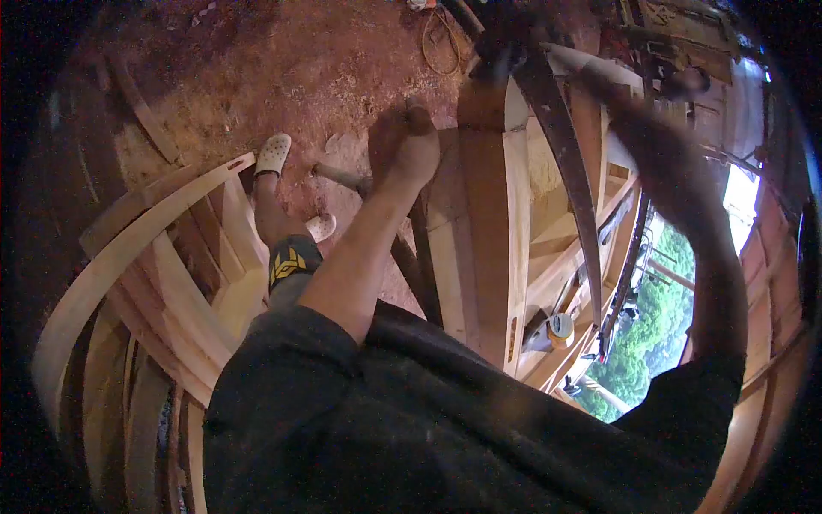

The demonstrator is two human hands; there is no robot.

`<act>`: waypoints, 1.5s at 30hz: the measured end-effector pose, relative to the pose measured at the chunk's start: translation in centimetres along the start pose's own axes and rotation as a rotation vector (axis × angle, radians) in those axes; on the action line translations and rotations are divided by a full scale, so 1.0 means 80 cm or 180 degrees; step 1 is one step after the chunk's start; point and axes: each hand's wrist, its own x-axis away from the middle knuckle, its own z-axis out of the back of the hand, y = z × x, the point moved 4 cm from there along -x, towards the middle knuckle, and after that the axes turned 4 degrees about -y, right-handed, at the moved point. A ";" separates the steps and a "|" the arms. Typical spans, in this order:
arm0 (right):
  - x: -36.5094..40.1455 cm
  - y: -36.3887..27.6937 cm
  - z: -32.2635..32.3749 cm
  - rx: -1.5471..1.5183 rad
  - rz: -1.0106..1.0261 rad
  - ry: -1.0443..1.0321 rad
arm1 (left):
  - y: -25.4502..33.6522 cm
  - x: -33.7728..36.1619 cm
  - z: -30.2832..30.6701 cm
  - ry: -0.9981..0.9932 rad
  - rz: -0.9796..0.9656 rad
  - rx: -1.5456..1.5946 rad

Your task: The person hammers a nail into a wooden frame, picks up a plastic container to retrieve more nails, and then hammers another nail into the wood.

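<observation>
My left hand is stretched out at the upper middle, beside a thick upright timber; its fingers are mostly hidden. On the right my right arm reaches up and inward, and my right hand is dark and smeared by motion, close to the top of a wooden frame. A long dark curved piece crosses in front of this frame. Whether my right hand touches it cannot be made out.
Curved wooden frames are stacked at the left. A foot in a white shoe stands on the reddish floor. A looped cable lies at the top. A small round container sits among the timbers. Greenery shows at the right.
</observation>
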 end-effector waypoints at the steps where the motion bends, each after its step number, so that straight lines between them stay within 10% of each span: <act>1: -0.005 -0.007 -0.021 -0.0032 0.1028 0.0234 | -0.005 -0.001 -0.005 0.0004 -0.0007 -0.0002; 4: -0.001 -0.030 0.007 -0.0609 0.0070 -0.0557 | -0.019 0.004 -0.014 0.0156 -0.0026 -0.0288; 6: 0.001 -0.027 0.020 -0.0566 0.0497 -0.0002 | -0.019 0.002 -0.015 -0.0208 0.0445 -0.0203; 9: 0.004 0.030 0.026 -0.0825 -0.0692 0.1031 | 0.003 0.006 0.004 0.0014 -0.0035 -0.0113; 13: -0.002 0.010 -0.025 0.0103 0.0457 -0.0193 | 0.000 0.004 0.001 0.0365 -0.0147 -0.0174; 16: -0.001 -0.022 0.008 -0.0197 0.0852 0.0105 | -0.003 0.005 0.002 -0.0063 0.0265 -0.0014; 17: 0.005 -0.030 0.026 -0.0298 0.0029 -0.0002 | -0.007 0.004 -0.003 -0.0058 0.0171 -0.0067; 18: -0.003 -0.004 0.031 0.0047 0.0966 0.0897 | -0.010 0.003 -0.007 -0.0070 0.0082 -0.0121; 21: 0.002 0.047 0.035 -0.0588 -0.0943 0.1446 | 0.001 0.003 0.006 -0.0219 0.0176 0.0027; 26: 0.008 -0.023 -0.049 0.0361 0.0570 -0.1310 | -0.020 0.007 -0.016 0.0067 -0.0217 -0.0117; 28: 0.016 -0.046 -0.035 0.0679 0.0409 -0.1349 | -0.017 0.010 -0.008 0.0130 -0.0391 -0.0139; 31: 0.020 -0.033 0.002 -0.0020 0.0745 0.0382 | -0.011 0.006 -0.004 -0.0079 -0.0168 0.0228; 35: 0.002 0.015 0.036 -0.1545 -0.0570 0.0828 | -0.018 0.001 -0.014 -0.0020 0.0022 -0.0116; 42: -0.029 -0.006 -0.020 -0.0703 0.0957 -0.0217 | -0.022 0.005 -0.017 0.0267 -0.0184 0.0076; 45: -0.026 -0.031 -0.009 -0.1040 0.0650 0.0110 | -0.017 0.005 -0.014 -0.0001 -0.0022 -0.0226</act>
